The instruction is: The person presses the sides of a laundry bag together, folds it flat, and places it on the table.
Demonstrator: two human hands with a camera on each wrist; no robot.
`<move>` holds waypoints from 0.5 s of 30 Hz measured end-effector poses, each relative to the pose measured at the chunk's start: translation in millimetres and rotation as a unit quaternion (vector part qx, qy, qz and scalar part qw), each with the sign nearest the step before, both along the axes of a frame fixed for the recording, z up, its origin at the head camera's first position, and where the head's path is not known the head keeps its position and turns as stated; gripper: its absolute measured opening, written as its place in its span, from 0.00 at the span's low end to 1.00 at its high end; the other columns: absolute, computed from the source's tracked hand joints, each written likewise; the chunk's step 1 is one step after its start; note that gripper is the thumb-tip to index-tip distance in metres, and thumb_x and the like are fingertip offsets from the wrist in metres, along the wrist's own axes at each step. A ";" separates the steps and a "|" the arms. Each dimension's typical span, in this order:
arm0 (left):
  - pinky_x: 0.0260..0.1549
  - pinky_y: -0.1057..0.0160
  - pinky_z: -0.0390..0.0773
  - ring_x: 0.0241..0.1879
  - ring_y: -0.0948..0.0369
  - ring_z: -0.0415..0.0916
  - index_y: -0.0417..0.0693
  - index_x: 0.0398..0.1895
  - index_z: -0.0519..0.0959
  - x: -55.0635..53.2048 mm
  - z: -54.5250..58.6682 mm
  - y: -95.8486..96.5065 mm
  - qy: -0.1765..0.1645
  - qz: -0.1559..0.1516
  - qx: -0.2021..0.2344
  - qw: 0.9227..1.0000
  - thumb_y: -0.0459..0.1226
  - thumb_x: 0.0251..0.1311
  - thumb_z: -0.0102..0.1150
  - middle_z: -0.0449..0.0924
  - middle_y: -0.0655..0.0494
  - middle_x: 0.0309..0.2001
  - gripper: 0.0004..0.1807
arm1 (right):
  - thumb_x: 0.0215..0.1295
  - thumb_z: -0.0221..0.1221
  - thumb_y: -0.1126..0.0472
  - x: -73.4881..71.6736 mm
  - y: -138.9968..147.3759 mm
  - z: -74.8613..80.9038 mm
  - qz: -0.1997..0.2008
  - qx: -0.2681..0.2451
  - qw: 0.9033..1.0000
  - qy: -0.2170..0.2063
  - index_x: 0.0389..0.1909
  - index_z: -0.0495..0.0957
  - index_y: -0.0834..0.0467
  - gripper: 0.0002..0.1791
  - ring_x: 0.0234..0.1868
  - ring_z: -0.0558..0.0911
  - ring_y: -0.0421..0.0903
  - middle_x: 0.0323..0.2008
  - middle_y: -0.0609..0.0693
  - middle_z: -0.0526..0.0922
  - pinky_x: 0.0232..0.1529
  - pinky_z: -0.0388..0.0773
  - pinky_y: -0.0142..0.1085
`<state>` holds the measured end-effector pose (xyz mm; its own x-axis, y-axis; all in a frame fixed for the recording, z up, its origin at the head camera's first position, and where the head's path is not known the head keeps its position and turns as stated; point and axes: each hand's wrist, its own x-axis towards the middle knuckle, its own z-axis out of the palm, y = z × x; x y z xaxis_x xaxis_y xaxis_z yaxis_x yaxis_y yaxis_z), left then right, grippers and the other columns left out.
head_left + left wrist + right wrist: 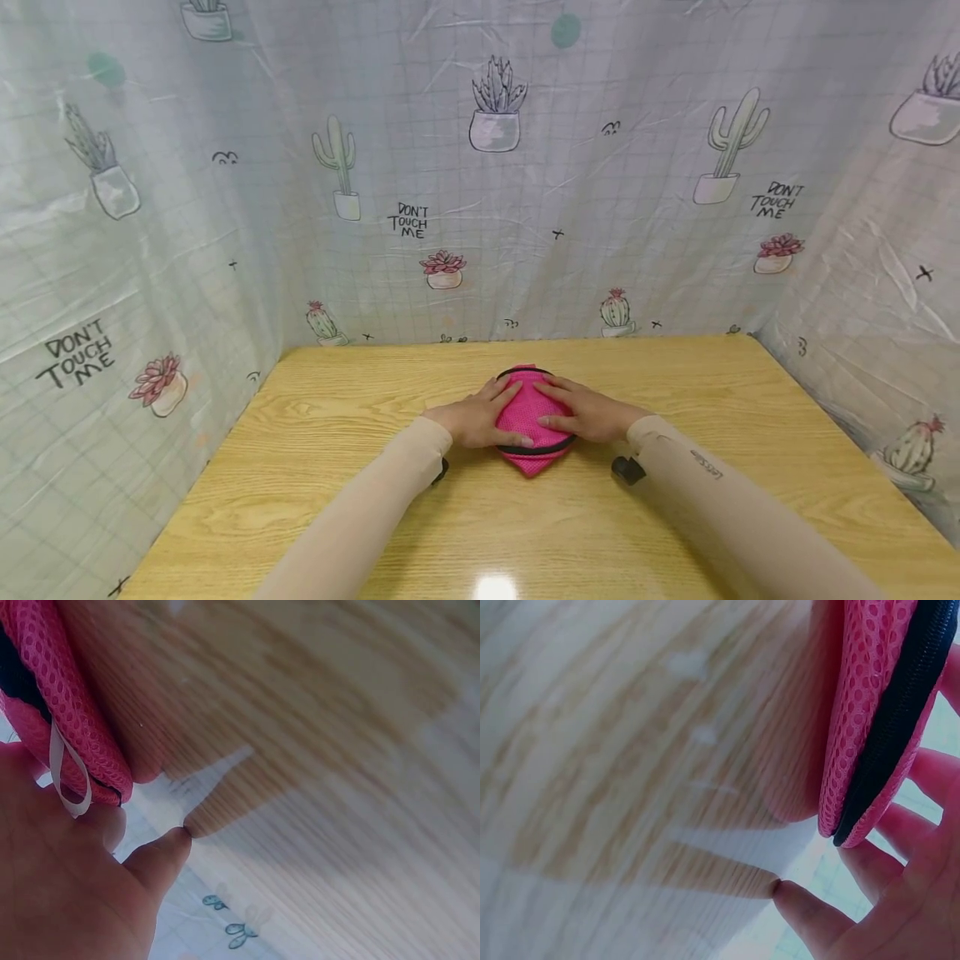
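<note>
A pink mesh pouch [532,408] with a black zipper band [892,720] lies on the wooden table, one pointed corner toward me. My left hand [474,418] rests on its left side, fingers spread and fairly straight over the mesh. On the opposite side my right hand [596,413] lies the same way, fingers reaching over the top. Both wrist views show a little finger touching the tabletop beside the pouch. A white ribbon loop [60,769] hangs from the pouch's edge by the left hand. The pouch's underside is hidden.
The wood-grain table [337,408] reaches back to a curtain [570,192] printed with cacti, which also hangs at both sides. A small black object [627,470] shows beneath the right wrist, and part of another dark one [441,472] by the left wrist.
</note>
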<state>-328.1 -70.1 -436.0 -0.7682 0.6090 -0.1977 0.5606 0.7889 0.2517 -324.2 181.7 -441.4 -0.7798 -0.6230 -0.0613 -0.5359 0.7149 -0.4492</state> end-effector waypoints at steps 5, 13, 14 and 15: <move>0.71 0.48 0.58 0.78 0.52 0.35 0.59 0.78 0.39 3.1 0.9 0.1 0.005 0.007 -0.014 1.000 0.78 0.50 0.41 0.34 0.55 0.79 0.59 | 0.69 0.51 0.39 2.3 -1.7 2.5 0.008 -0.001 1.000 0.000 0.77 0.49 0.50 0.41 0.77 0.48 0.60 0.77 0.56 0.46 0.73 0.51 0.59; 0.72 0.49 0.57 0.78 0.52 0.34 0.57 0.79 0.38 5.6 2.9 1.9 0.012 0.000 -0.027 1.000 0.78 0.50 0.40 0.34 0.54 0.79 0.59 | 0.69 0.52 0.40 5.0 -3.2 5.1 0.004 0.000 1.000 0.002 0.77 0.49 0.51 0.41 0.77 0.48 0.60 0.77 0.57 0.47 0.73 0.51 0.58; 0.72 0.49 0.57 0.78 0.52 0.34 0.57 0.79 0.38 5.6 2.8 2.2 0.012 0.000 -0.027 1.000 0.78 0.50 0.40 0.34 0.53 0.79 0.60 | 0.69 0.52 0.40 5.0 -3.2 4.4 0.004 0.000 1.000 0.002 0.77 0.49 0.51 0.42 0.77 0.49 0.60 0.77 0.57 0.47 0.73 0.51 0.58; 0.72 0.49 0.56 0.78 0.52 0.34 0.57 0.79 0.38 5.6 2.6 2.4 0.012 -0.001 -0.028 1.000 0.78 0.50 0.41 0.34 0.53 0.79 0.60 | 0.69 0.52 0.39 5.0 -3.1 3.8 0.003 0.001 1.000 0.002 0.77 0.49 0.51 0.42 0.77 0.48 0.60 0.77 0.57 0.47 0.73 0.51 0.58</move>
